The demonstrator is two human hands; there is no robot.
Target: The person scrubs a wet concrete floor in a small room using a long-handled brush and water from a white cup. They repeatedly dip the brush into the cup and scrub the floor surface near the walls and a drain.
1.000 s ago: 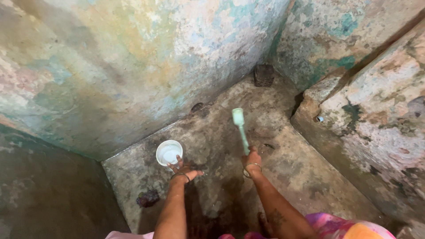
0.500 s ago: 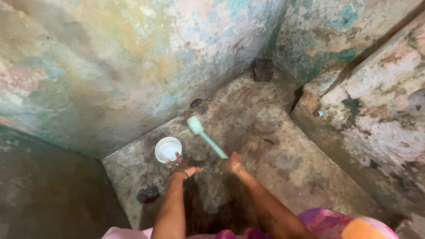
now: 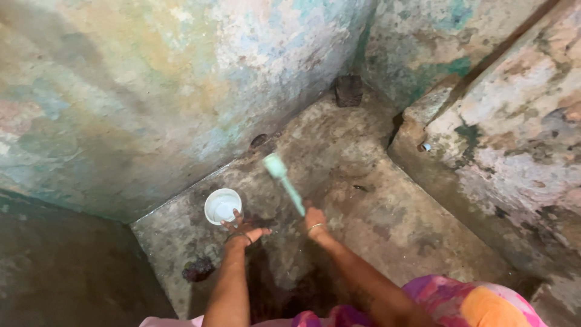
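1 head-worn view, looking steeply down from above, facing a floor corner (image 3: 363, 200), moderately far

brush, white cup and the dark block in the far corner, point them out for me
brush (image 3: 284, 181), head view, on the pale green handle just below its head
white cup (image 3: 222, 206), head view, on the pale inside
dark block (image 3: 348, 91), head view, on its front face
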